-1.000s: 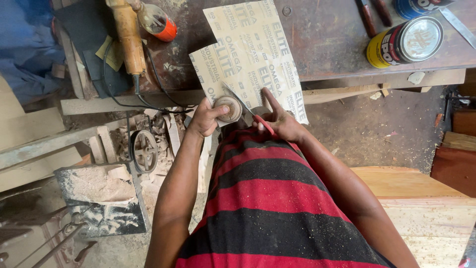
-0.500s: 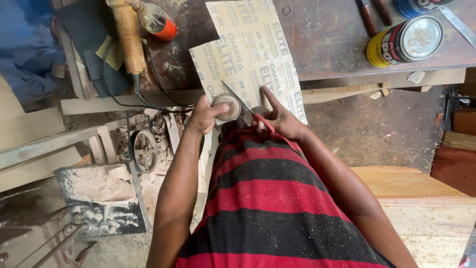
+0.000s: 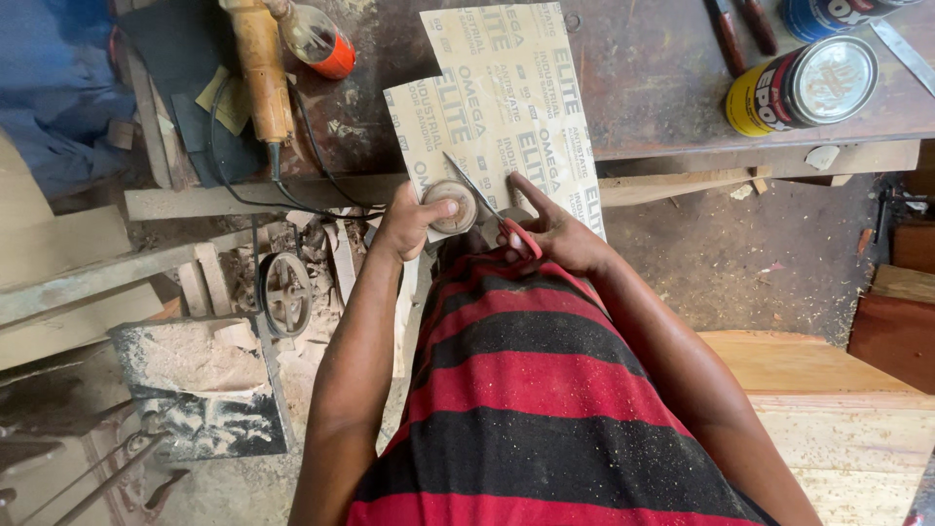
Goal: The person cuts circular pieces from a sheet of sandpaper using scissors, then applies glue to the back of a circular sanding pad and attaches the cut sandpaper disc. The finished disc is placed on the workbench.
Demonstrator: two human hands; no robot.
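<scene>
Nearest to me is my red and black striped shirt, dusted with sawdust, with both bare arms reaching forward from it. My left hand is closed around one small round wooden disc, thumb pressed on its face, holding it against the near edge of the sandpaper. My right hand grips one pair of red-handled scissors, fingers through the handles, blades pointing up and left into the sheet just beside the disc. One tan sandpaper sheet, back side up, lies on the dark workbench and overhangs its front edge. Farther back on the bench I count two tins at right, one yellow, one blue, and one orange-handled power tool at left, its black cord trailing down. Beside it lies one bottle with an orange base.
</scene>
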